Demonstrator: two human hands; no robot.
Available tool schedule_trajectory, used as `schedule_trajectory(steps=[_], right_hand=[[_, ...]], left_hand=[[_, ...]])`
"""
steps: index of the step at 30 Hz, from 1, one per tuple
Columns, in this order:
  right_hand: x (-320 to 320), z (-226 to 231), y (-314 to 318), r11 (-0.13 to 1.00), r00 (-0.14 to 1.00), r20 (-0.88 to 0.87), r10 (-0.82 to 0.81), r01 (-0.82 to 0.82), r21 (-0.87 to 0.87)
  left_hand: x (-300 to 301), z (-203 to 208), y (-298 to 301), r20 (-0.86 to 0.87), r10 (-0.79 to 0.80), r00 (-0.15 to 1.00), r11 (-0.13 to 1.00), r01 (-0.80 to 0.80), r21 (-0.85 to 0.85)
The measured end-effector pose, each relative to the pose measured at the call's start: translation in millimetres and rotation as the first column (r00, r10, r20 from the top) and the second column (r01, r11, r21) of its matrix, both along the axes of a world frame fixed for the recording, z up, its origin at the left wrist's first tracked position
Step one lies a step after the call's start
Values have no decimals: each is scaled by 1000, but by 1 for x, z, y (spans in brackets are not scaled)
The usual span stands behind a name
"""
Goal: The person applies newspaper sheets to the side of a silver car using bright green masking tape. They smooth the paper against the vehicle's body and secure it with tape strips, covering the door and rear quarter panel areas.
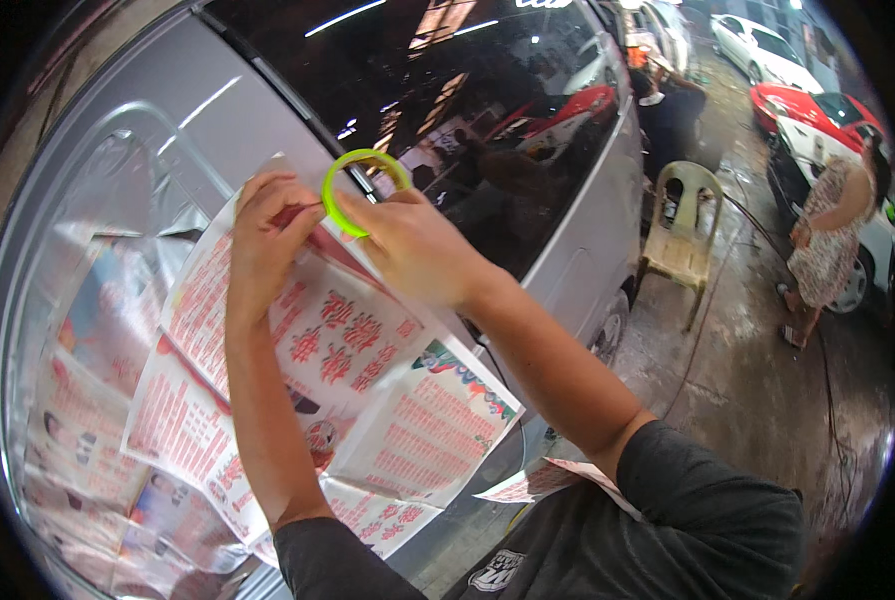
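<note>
My right hand (419, 250) grips a roll of bright yellow-green tape (333, 205) by its ring, held upright in front of the van's side. Close to its left, my left hand (265, 235) has its fingers closed at the upper edge of a newspaper sheet (339, 335) with red and black print. The two hands nearly meet at the tape roll. Several overlapping newspaper sheets hang below, down to my chest. More paper under clear plastic film (117, 300) covers the panel on the left. Whether a strip of tape runs between my hands I cannot make out.
The grey van (577, 235) with a dark, reflecting window (487, 110) fills the middle. On the right stand a plastic chair (683, 215), a person in a patterned dress (832, 230), and red and white cars (807, 105). A cable (829, 400) lies across the floor.
</note>
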State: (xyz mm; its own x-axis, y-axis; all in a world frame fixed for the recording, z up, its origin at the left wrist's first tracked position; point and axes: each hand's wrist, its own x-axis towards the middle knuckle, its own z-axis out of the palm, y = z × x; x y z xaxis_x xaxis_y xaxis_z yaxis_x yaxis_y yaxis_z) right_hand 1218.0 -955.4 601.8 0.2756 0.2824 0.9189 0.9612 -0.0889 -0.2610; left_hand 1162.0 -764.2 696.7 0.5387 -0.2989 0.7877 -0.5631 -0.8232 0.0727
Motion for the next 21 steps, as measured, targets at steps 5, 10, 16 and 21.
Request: schedule_trajectory(steps=[5,10,16,21], right_hand=[[0,-2,0,998,996,64,-64,64,4],[-8,4,-4,993,994,-5,-113,112,-42],[-4,4,-5,987,980,122,-158,158,9],[-3,14,-5,994,987,124,-106,109,-22]], left_hand=[[1,-4,-3,-65,46,997,999,-46,2],[0,-6,-11,-113,17,993,986,-36,-164],[0,-5,-11,-99,27,995,991,-39,-125],[0,1,2,29,13,999,1000,-14,27]])
